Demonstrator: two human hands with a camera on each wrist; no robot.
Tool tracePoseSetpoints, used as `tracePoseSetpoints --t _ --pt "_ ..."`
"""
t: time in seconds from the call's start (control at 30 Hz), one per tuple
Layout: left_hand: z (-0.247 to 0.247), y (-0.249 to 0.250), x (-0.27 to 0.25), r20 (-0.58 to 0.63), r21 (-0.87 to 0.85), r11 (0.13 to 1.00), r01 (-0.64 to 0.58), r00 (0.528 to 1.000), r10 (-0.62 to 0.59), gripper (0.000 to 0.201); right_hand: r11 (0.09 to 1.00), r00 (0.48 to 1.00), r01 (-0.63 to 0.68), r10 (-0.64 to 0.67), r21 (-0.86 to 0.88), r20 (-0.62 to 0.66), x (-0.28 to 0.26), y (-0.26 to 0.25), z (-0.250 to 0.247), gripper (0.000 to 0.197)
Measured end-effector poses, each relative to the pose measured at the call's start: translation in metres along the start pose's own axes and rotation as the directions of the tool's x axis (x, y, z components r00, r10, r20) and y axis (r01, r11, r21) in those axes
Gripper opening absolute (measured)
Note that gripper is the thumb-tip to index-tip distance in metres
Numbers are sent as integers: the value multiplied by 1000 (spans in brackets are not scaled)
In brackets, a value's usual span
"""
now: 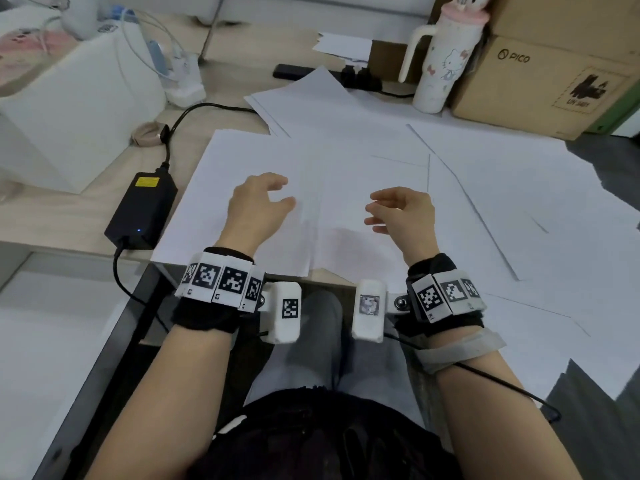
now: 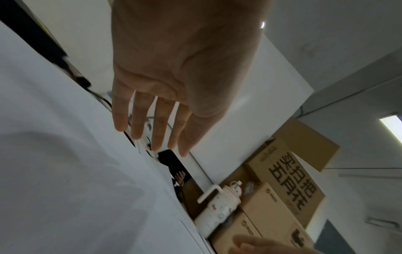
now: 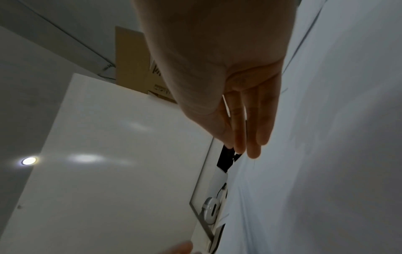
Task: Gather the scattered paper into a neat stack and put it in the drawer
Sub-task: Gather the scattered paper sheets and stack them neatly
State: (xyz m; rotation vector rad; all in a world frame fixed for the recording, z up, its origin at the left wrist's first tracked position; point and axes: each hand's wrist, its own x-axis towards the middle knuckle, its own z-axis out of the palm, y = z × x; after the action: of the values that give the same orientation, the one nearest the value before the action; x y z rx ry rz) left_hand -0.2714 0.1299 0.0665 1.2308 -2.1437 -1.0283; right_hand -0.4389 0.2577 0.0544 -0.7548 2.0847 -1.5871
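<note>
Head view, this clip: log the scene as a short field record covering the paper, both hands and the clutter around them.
paper: loose white sheets spread and overlapping across the desk, not stacked
left hand: left hand over the near sheets, fingers relaxed, holding nothing
right hand: right hand over the same sheets, fingers loosely curled, holding nothing
drawer: not in view
left of paper: black power adapter with its cable
far right: white handled tumbler beside a PICO cardboard box
progress: gathering not yet begun
</note>
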Motion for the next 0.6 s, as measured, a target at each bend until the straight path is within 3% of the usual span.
tracePoseSetpoints --t 0.17,0.4,0.6 --pt "39 37 -5 163 -62 997 -55 985 64 36 993 987 9 -27 -116 -159 2 19 -45 12" --pt "103 77 -7 379 -131 990 -48 921 94 36 956 947 -78 -18 -283 -321 6 43 -110 21" --pt "150 96 -2 461 -106 994 -23 884 69 49 907 937 -188 51 -377 -344 22 58 -158 51"
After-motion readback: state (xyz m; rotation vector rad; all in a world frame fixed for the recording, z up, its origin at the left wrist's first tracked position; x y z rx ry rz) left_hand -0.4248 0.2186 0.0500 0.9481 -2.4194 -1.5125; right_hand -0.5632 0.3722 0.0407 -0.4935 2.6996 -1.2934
